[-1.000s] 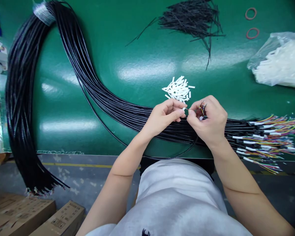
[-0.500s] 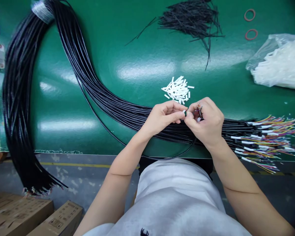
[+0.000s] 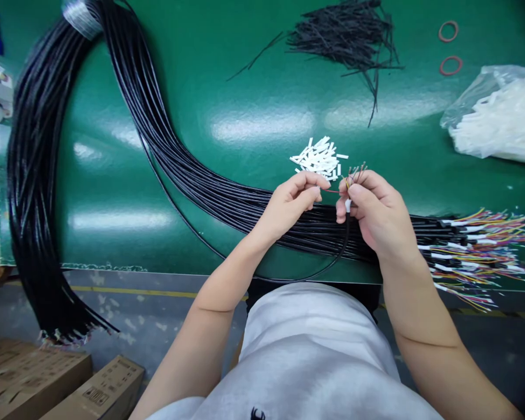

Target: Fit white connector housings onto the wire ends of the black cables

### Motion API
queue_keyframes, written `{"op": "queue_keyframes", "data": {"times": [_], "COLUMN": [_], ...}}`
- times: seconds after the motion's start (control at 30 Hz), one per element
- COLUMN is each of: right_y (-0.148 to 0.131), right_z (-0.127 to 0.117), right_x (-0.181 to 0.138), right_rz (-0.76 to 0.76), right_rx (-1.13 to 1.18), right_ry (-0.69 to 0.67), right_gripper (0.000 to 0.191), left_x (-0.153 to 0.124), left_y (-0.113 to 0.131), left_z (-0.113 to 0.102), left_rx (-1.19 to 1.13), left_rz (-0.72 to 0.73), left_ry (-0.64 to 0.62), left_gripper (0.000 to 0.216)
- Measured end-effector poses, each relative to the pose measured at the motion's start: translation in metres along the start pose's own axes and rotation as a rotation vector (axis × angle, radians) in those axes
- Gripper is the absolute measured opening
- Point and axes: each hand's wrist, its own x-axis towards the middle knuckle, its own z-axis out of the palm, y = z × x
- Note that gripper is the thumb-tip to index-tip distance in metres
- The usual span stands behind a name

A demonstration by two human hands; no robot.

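Note:
My right hand (image 3: 371,204) pinches the stripped end of one black cable (image 3: 346,233), just above a white sleeve (image 3: 348,205) on it. Several thin coloured wires (image 3: 356,172) fan out above those fingers. A thin red wire (image 3: 331,191) runs across to my left hand (image 3: 296,198), whose thumb and forefinger are closed on its end. Behind both hands lies a thick bundle of black cables (image 3: 219,186). Beyond them, a small pile of white tube pieces (image 3: 318,157) rests on the green table (image 3: 192,87).
Fanned coloured wire ends (image 3: 481,245) lie at the right. Black strips (image 3: 343,32) are heaped at the back, near two reddish rings (image 3: 451,65). A clear bag (image 3: 503,116) of white pieces lies far right. Cardboard boxes (image 3: 96,391) stand on the floor at lower left.
My hands have moved slightly apart. The right hand has turned, showing the cable end upright with wires fanned out. A red wire now stretches between the hands.

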Motion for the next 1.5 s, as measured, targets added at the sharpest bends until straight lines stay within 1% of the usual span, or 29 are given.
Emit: {"op": "queue_keyframes", "data": {"times": [0.07,0.2,0.3,0.53,0.77,1.0,1.17,1.33,1.5], "right_y": [-0.0009,-0.0028,-0.0042,-0.004,-0.0046,-0.0061,-0.0055,-0.0081,-0.0098], "right_z": [0.0009,0.0023,0.0022,0.0011,0.0016,0.0016,0.0023,0.0032,0.0035], "right_x": [0.0005,0.0006,0.0004,0.0007,0.0012,0.0016,0.0024,0.0015,0.0008], "right_rz": [0.026,0.057,0.067,0.08,0.1,0.13,0.13,0.128,0.128], "right_rx": [0.031,0.041,0.028,0.071,0.089,0.08,0.091,0.132,0.141], "right_ry": [0.022,0.051,0.07,0.055,0.063,0.065,0.09,0.053,0.041], "right_gripper": [0.024,0.034,0.038,0.037,0.035,0.038,0.032,0.026,0.032], "left_x": [-0.0001,-0.0004,-0.0008,-0.0013,-0.0019,-0.0026,-0.0028,-0.0028,-0.0029], "left_y": [-0.0001,-0.0007,-0.0015,0.0005,0.0005,0.0006,0.0004,-0.0009,-0.0001], "left_z": [0.0009,0.0017,0.0011,0.0002,-0.0001,-0.0007,-0.0005,-0.002,-0.0027], "left_rx": [0.011,0.014,0.007,-0.011,0.0,-0.01,-0.027,-0.028,-0.023], "left_rz": [-0.009,-0.006,-0.023,-0.042,-0.047,-0.055,-0.064,-0.053,-0.07], "left_ry": [0.015,0.037,0.043,0.047,0.06,0.069,0.071,0.077,0.089], "left_gripper": [0.012,0.022,0.024,0.022,0.024,0.025,0.024,0.02,0.021]}}
